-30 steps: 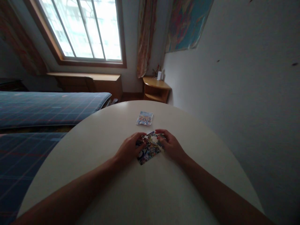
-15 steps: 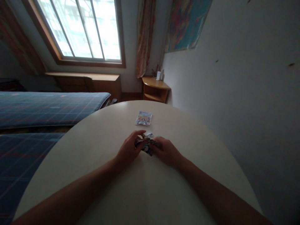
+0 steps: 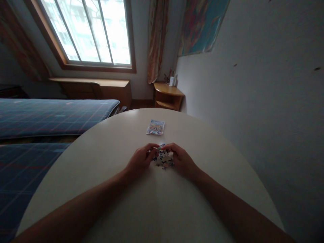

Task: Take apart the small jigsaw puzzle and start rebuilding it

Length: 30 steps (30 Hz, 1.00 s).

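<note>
At a pale rounded surface (image 3: 121,135) beside a white wall (image 3: 253,101), grips a cluster of jigsaw pieces (image 3: 163,157) between left hand (image 3: 140,157) and right hand (image 3: 182,161), curled in from opposite sides. Has a colourful picture sheet (image 3: 155,127) lying just beyond, touching neither.

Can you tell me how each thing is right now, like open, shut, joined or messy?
Puzzle pieces: jumbled clump, some perhaps joined.
Left hand: curled against the clump.
Right hand: curled against the clump.
Picture card: lying picture side up on the table.
Curtains: pulled aside.
Window: bright; can't tell if shut.
</note>
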### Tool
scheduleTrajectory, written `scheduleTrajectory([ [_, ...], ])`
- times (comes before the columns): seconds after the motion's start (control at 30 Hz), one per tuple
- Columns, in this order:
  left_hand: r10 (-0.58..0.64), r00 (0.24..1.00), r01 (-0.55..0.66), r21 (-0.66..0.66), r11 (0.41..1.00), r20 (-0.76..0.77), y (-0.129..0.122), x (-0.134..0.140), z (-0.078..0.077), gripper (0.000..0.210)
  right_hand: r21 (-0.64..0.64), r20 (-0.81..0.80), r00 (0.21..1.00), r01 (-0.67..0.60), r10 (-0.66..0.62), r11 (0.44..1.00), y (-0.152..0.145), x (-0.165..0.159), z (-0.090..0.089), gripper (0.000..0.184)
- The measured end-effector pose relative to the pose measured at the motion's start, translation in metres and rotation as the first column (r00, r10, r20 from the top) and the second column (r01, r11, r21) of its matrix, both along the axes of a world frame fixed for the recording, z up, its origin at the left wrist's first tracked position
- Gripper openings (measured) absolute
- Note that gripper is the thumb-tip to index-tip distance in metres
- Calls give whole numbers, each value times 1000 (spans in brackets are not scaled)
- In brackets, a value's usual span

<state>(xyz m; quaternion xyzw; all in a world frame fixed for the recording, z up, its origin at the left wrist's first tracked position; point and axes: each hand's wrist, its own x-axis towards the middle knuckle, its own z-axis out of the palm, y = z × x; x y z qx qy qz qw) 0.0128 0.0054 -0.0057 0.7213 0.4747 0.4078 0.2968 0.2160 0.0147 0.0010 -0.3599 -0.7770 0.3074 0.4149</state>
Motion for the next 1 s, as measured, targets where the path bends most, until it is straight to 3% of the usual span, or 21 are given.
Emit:
scheduleTrajectory([
  [0.23, 53, 996, -45, 106, 993, -74, -1, 1, 2, 23, 51, 79, 992, 91, -95, 995, 4, 2, -2, 26],
  [0.3, 46, 991, -24, 165, 986, -128, -1, 1, 2, 22, 114, 208, 975, 51, -74, 992, 1, 3, -4, 43],
  [0.4, 18, 972, 27, 187, 982, -233, 0, 1, -2, 35, 187, 418, 906, -24, -58, 982, -2, 4, -7, 89],
  [0.47, -30, 949, 83, 158, 984, -314, 0, 1, -5, 46, 202, 480, 875, -48, -56, 978, -3, 4, -8, 96],
  [0.6, -114, 916, 190, 167, 967, -385, -3, 1, -5, 55, 221, 460, 883, -20, -87, 975, -3, 2, -3, 64],
  [0.7, -96, 923, 177, 192, 965, -373, -7, 1, -1, 56, 202, 427, 902, -22, -68, 979, -2, 2, 2, 43],
  [0.87, -83, 902, 173, 177, 969, -424, -8, 2, 2, 53, 121, 325, 944, -106, 61, 987, 1, 4, 0, 33],
  [1.0, -91, 891, 181, 165, 969, -444, -6, 2, 1, 37, 82, 205, 976, -91, 73, 992, 4, 6, -1, 23],
])
